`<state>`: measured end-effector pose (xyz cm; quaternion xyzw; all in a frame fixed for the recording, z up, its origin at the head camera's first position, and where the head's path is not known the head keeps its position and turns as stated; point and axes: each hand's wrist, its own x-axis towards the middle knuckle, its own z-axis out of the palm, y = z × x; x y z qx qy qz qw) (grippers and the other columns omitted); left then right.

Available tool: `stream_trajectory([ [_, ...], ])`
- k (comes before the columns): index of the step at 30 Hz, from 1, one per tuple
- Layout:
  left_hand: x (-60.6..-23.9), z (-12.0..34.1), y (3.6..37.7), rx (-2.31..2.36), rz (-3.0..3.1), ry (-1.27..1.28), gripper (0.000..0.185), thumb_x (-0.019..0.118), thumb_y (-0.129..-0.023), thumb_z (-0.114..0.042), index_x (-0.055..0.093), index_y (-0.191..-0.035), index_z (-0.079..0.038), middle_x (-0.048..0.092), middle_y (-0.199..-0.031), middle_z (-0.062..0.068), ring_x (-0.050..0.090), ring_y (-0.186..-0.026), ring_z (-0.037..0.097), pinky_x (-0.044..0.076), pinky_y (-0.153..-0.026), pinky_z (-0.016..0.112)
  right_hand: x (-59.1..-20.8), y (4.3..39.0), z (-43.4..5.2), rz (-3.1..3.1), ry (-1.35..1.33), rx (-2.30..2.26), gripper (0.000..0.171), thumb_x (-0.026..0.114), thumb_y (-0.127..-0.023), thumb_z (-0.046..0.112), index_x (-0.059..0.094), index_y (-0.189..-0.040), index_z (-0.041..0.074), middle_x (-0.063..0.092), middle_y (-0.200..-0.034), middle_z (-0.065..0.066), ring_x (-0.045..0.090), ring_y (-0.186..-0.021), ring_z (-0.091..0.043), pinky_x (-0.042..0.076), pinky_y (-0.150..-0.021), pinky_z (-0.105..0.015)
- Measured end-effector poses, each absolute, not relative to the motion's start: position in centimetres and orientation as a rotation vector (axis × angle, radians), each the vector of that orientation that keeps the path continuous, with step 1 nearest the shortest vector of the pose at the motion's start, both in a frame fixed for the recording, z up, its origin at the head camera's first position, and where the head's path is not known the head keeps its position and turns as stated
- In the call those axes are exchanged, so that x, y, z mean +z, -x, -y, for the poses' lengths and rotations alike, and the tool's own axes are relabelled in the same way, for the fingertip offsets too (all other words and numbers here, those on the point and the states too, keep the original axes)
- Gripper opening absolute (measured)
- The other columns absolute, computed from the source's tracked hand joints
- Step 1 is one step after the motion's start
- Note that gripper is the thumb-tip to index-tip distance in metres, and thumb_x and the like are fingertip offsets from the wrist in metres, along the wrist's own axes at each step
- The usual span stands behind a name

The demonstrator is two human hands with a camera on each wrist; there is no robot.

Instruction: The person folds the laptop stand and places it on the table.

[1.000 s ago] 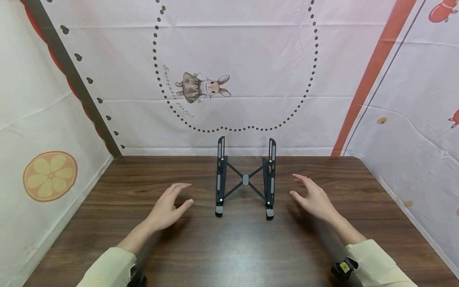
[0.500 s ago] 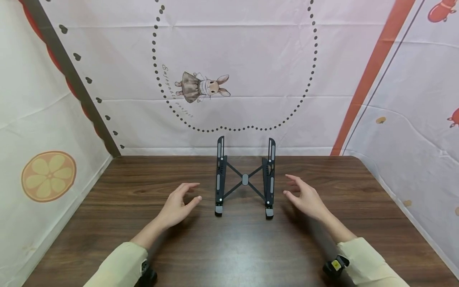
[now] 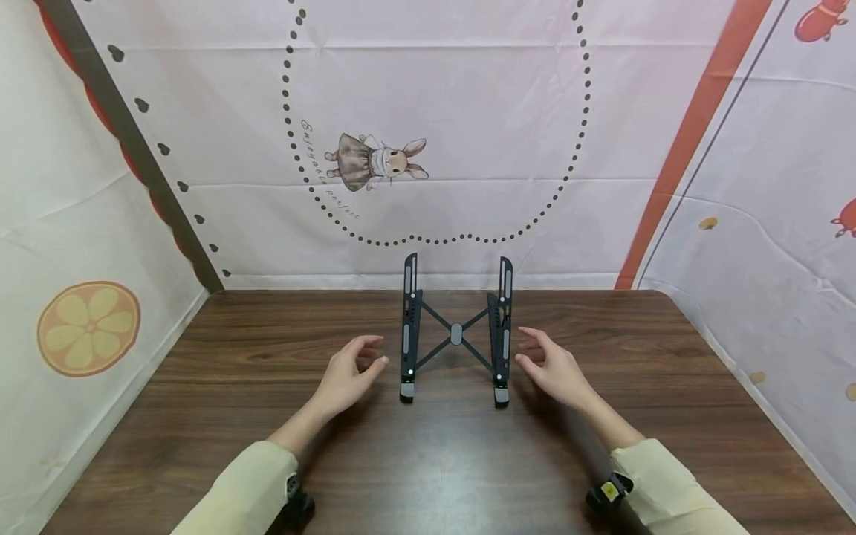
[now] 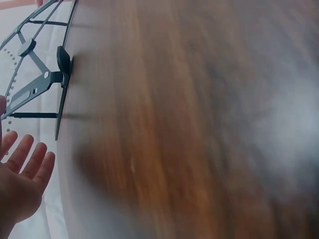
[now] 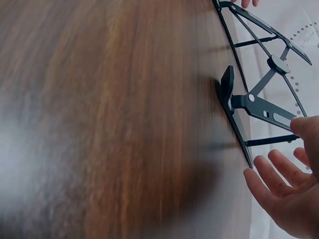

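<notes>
Both forearms angle inward over the table [image 3: 441, 461], one hand each side of the stand [image 3: 456, 334]. Left hand [image 3: 351, 374]: fingers loosely bent, thumb and fingers apart, tips near the stand's left rail with a small gap. Right hand [image 3: 553, 369]: same pose mirrored, thumb and fingers apart, tips just beside the right rail; right wrist view overlaps thumb and stand, can't confirm contact from it.

Table: dark brown wood grain, smooth, glossy patch of reflected light at the near middle. Backdrop [image 3: 495, 134]: white cloth, fold creases, dotted outline, printed rabbit. Sleeves [image 3: 247, 487] are pale yellow-green fabric; a black device [image 3: 610, 490] with a yellow square sits by the right cuff.

Stand is at the table's far middle, upright, unfolded. Dark, thin, metal-looking. Two slotted side rails, roughly parallel, rising toward the back, grey pad strips along them. Thin X brace between, oval grey hub at the crossing. Upturned lips with grey faces at the near ends.
</notes>
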<state>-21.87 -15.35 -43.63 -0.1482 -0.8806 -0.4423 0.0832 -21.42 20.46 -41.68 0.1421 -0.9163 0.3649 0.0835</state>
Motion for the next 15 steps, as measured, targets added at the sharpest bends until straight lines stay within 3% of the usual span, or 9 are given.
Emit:
stream_trajectory([
  [5, -43.6, 14.7, 22.5, -1.35, 2.641, 0.389, 0.036, 0.061, -0.088, -0.022, 0.055, -0.119, -0.005, 0.061, -0.112, 0.012, 0.06, -0.096, 0.019, 0.051, -0.079, 0.033, -41.8, 21.7, -20.2, 2.737, -0.39, 1.133, 0.046, 0.06, -0.089, 0.014, 0.044, -0.131, 0.008, 0.065, -0.105, -0.014, 0.065, -0.09, -0.026, 0.052, -0.075, -0.043],
  [15, -43.4, 13.4, 23.3, -1.432, 2.617, 0.236, 0.031, 0.061, -0.089, -0.02, 0.058, -0.116, -0.006, 0.065, -0.102, 0.004, 0.062, -0.091, 0.018, 0.051, -0.078, 0.033, -41.8, 22.2, -19.3, 2.739, -0.299, 1.313, 0.041, 0.057, -0.091, 0.012, 0.045, -0.129, 0.005, 0.063, -0.104, -0.017, 0.065, -0.086, -0.026, 0.054, -0.06, -0.024],
])
